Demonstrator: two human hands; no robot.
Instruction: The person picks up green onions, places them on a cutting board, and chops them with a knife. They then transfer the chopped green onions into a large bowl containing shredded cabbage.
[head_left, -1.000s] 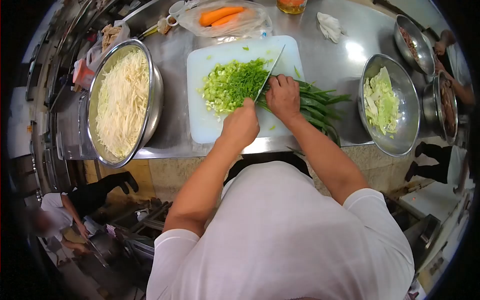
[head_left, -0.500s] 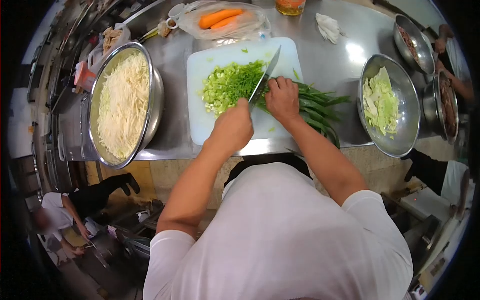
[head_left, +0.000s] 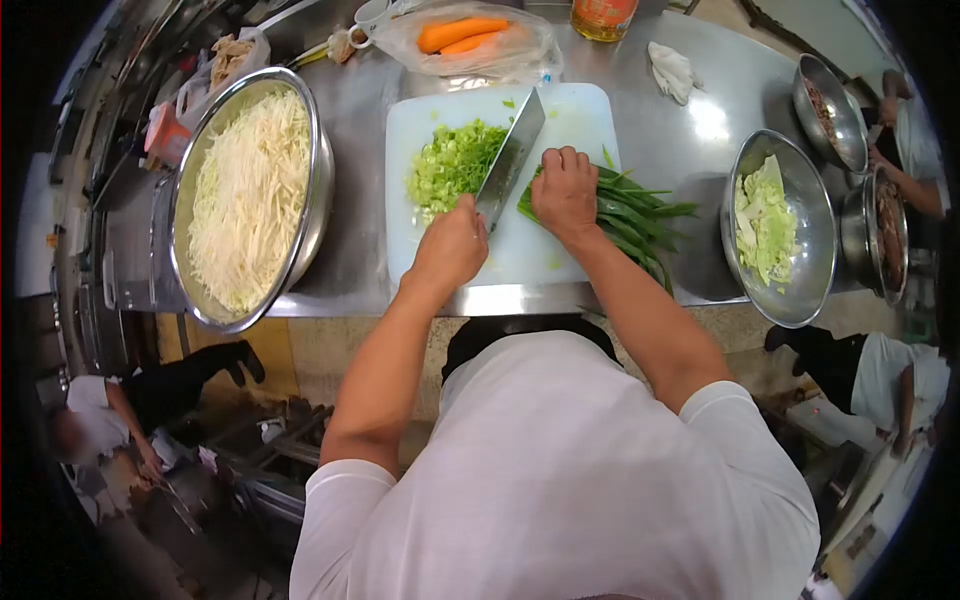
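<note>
My left hand (head_left: 450, 248) is closed around the handle of a broad knife (head_left: 510, 155). Its blade is tilted so the flat face shows, against the right side of a pile of chopped green stalks (head_left: 450, 165). My right hand (head_left: 565, 190) presses knuckles-up on a bundle of long green stalks (head_left: 640, 215), right beside the blade. Both hands work over a white cutting board (head_left: 570, 115) on a steel counter (head_left: 690, 140).
A big steel bowl of white shreds (head_left: 250, 190) stands left of the board; a steel bowl of cabbage pieces (head_left: 775, 225) stands right. Bagged carrots (head_left: 465, 35), a bottle (head_left: 600, 15) and a cloth (head_left: 670, 70) lie behind. Other people stand lower left and far right by two meat bowls (head_left: 830, 95).
The knife has gone from upright cutting to a tilted blade pushed left against the chopped pile, which is now more compact. My right hand stays on the stalks.
</note>
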